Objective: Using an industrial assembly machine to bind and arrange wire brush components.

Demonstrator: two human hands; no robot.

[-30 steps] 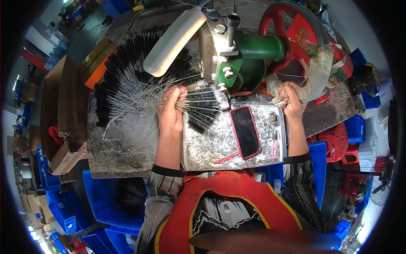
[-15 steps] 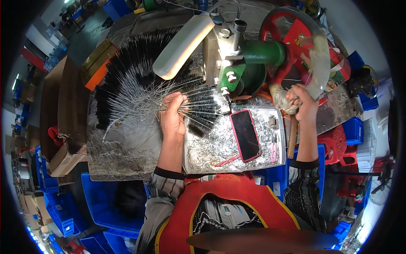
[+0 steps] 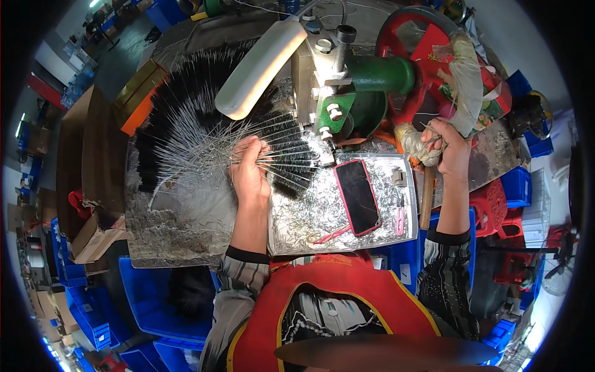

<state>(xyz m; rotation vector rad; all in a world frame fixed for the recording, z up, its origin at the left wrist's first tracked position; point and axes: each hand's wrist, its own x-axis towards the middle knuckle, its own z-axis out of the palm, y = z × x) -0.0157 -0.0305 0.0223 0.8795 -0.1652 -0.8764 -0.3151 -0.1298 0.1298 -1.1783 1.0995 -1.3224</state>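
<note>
My left hand (image 3: 249, 170) grips a fan of thin wire brushes (image 3: 282, 158) with black bristled ends, their tips pointing at the green machine (image 3: 353, 87). My right hand (image 3: 449, 149) is closed on the cloth-wrapped handle (image 3: 412, 137) of the red handwheel (image 3: 427, 59) at the machine's right side. A heap of finished black-bristled wire brushes (image 3: 180, 136) lies spread to the left of my left hand.
A phone in a red case (image 3: 358, 196) lies on the foil-covered tray (image 3: 322, 217) near small pink snips (image 3: 400, 220). A white lamp tube (image 3: 260, 59) hangs over the bench. Blue bins (image 3: 149, 297) stand below, cardboard boxes (image 3: 93, 142) at left.
My right hand rose from the tray's right edge to the handwheel's wrapped handle. My left hand stayed on the brush bundle at the machine.
</note>
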